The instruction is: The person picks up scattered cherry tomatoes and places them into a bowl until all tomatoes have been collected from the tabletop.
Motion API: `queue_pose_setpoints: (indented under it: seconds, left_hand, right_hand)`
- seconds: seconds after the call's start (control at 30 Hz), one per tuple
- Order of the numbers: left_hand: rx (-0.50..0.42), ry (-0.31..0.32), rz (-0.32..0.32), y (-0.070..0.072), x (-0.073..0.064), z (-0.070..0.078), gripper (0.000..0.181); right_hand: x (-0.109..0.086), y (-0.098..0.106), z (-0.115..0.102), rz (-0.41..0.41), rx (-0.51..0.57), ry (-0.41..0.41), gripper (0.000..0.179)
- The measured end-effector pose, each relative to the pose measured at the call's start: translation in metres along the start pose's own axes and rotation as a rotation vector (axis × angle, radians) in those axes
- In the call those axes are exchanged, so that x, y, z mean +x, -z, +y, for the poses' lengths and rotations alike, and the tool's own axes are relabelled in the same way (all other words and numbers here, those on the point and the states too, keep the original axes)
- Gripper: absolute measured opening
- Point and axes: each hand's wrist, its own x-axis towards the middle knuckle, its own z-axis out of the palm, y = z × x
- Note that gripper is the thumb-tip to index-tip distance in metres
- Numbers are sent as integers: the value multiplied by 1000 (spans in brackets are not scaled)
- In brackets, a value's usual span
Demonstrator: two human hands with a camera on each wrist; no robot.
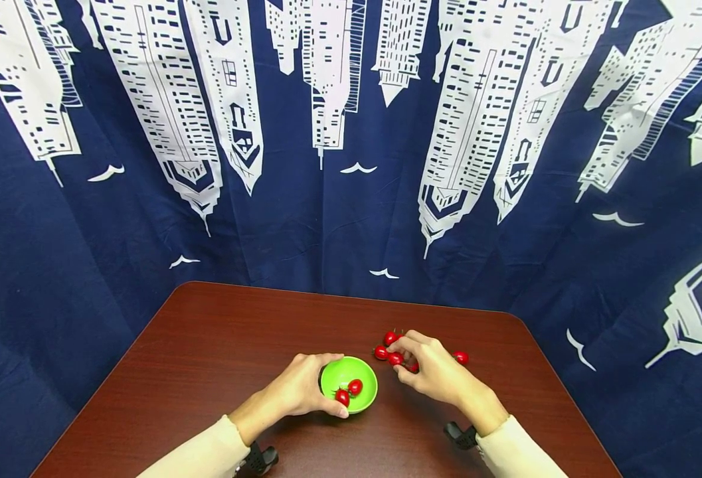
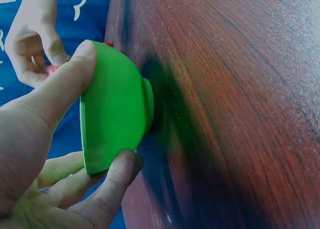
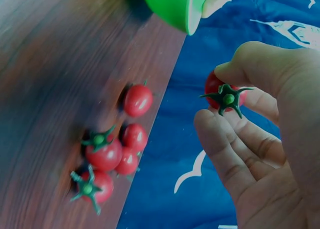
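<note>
My left hand (image 1: 299, 385) grips a small green bowl (image 1: 352, 367) by its sides, thumb at the near rim and fingers round the far side. Two cherry tomatoes (image 1: 355, 387) lie inside the bowl. In the left wrist view the bowl (image 2: 112, 109) is seen side-on; whether its foot touches the table is unclear. To the right, my right hand (image 1: 437, 372) pinches a cherry tomato (image 3: 213, 85) with a green star-shaped stem between thumb and fingertips. Several loose cherry tomatoes (image 3: 138, 100) lie on the table beside and under that hand, partly hidden by it in the head view.
The brown wooden table (image 1: 237, 332) has rounded far corners. Behind it hangs a dark blue curtain (image 1: 327, 232) printed with white buildings and birds. One tomato (image 1: 461, 357) lies right of my right hand. Black wrist straps (image 1: 461, 435) sit at both wrists.
</note>
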Motion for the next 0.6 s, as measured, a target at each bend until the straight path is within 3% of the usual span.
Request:
queue_pose_setpoints:
  seconds: [0.6]
  left_hand:
    - [6,-1,-6,0,0,-1,105]
  right_hand:
    - [28,-15,-24,-56,13,77,30]
